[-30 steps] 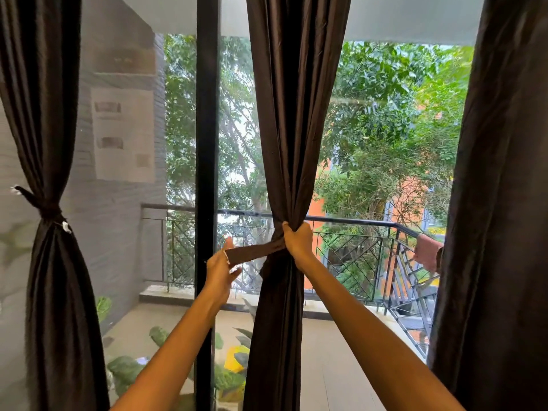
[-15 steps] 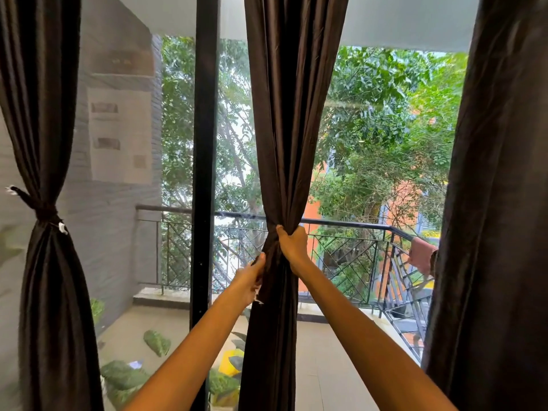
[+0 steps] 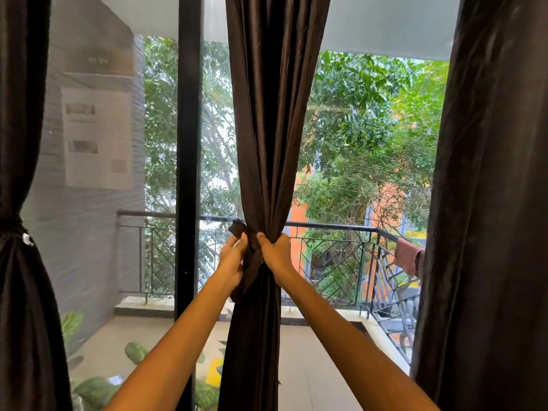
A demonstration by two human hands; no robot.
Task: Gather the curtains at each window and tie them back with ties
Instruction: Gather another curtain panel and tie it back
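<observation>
Both arms reach straight out and slightly upward from the bottom of the view, converging on the middle curtain [image 3: 267, 129], which hangs in front of the glass just right of the dark window frame post [image 3: 189, 173]. The curtain is bunched to a narrow waist at about the height of the balcony railing [image 3: 332, 226] outside, and both hands meet there.

The left hand [image 3: 232, 261] sits on the left side of the bunch with its back toward me, wrist a little bent, fingers curled and pinching the brown tie [image 3: 250, 256]; a crumpled end of the tie sticks up just above its fingertips. The right hand [image 3: 275, 253] is on the right side of the waist, knuckles up, fingers wrapped around the gathered fabric and clenched tight. The two hands are almost touching, with only the tie's folds between them. Whether the tie is knotted I cannot tell, since the hands cover that spot.

At the far left another curtain [image 3: 20, 307] is already cinched at its middle, with a small white clip [image 3: 27, 239] showing at the waist. At the right edge a third curtain [image 3: 489, 203] hangs loose and full. Green potted leaves [image 3: 95, 387] lie low on the balcony floor beyond the glass.
</observation>
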